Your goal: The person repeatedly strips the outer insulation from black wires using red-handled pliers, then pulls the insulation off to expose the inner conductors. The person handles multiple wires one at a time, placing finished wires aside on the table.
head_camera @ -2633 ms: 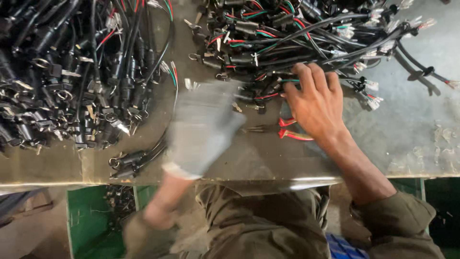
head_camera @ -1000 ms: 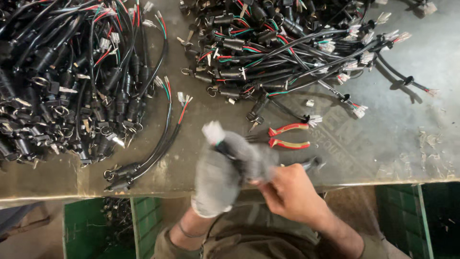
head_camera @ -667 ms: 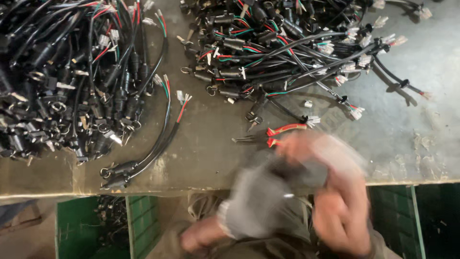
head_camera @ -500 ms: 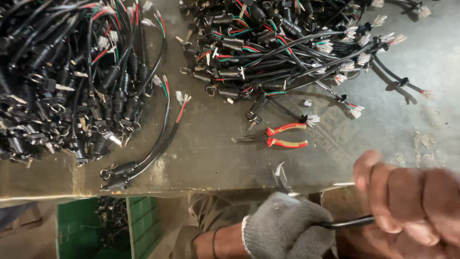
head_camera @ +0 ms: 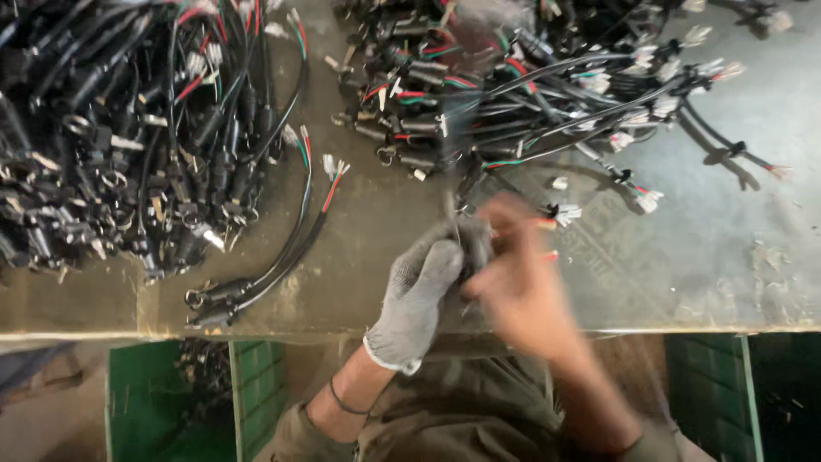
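My left hand (head_camera: 417,293), in a grey knit glove, is closed around a black cable (head_camera: 450,192) just over the near edge of the metal table (head_camera: 701,257). The cable shows as a blurred dark streak running up toward the right-hand pile. My bare right hand (head_camera: 523,287) is motion-blurred and presses against the glove, its fingers on the same cable. Red-handled pliers (head_camera: 549,225) lie on the table under my right hand, mostly hidden.
A dense heap of black cables with connectors (head_camera: 120,137) fills the table's left. A second heap with red, green and white wire ends (head_camera: 530,77) lies at the top middle. Two loose cables (head_camera: 274,261) lie between them. Green crates (head_camera: 162,402) stand below the table.
Both hands have come up from below the table edge onto the table near the pliers, bringing the black cable with them. The right hand now covers the pliers.
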Demonstrator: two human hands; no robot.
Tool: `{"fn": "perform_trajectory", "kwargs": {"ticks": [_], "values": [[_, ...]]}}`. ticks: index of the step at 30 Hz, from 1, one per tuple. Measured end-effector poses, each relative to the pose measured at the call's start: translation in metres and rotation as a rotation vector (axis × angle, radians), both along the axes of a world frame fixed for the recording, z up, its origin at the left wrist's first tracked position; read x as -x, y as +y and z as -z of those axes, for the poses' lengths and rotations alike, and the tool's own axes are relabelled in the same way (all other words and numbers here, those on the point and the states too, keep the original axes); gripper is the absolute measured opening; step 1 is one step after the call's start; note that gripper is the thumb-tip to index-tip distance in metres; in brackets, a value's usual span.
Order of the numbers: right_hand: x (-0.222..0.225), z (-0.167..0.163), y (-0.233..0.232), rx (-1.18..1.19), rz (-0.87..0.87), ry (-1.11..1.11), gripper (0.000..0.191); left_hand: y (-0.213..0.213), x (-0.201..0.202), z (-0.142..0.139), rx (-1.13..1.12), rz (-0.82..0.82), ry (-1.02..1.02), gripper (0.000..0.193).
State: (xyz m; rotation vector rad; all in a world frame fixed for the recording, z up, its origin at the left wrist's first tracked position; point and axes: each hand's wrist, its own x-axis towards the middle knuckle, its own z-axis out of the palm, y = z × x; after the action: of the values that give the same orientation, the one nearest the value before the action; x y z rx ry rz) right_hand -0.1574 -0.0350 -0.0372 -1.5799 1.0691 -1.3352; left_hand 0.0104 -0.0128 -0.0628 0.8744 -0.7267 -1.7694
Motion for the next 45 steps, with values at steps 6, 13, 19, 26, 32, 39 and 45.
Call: {"fn": "perform_trajectory", "kwargs": {"ticks": [6, 13, 19, 26, 32, 39, 45], "values": [[-0.009, 0.092, 0.052, -0.206, 0.166, -0.173, 0.045, -0.004, 0.007, -0.012, 0.525, -0.231, -0.679, 0.017], [0.026, 0.078, 0.034, 0.04, -0.045, 0.059, 0.039, -0.003, -0.005, -0.026, 0.498, -0.072, -0.521, 0.033], [0.02, 0.066, 0.029, 0.213, 0.044, 0.379, 0.043, -0.012, -0.009, -0.042, 0.537, 0.03, -0.833, 0.04], [0.02, 0.061, 0.037, 0.137, -0.027, 0.248, 0.055, -0.026, -0.017, -0.049, 0.851, 0.155, -0.953, 0.033], [0.018, 0.06, 0.041, 0.083, 0.047, 0.234, 0.053, -0.02, -0.001, -0.035, 0.589, 0.093, -0.822, 0.033], [0.015, 0.064, 0.049, -0.093, 0.008, 0.177, 0.04, -0.027, -0.016, -0.023, 0.626, 0.232, -0.695, 0.03], [0.019, 0.089, 0.046, -0.351, -0.156, -0.212, 0.044, -0.026, -0.01, -0.024, 0.881, 0.16, -0.843, 0.027]]}}
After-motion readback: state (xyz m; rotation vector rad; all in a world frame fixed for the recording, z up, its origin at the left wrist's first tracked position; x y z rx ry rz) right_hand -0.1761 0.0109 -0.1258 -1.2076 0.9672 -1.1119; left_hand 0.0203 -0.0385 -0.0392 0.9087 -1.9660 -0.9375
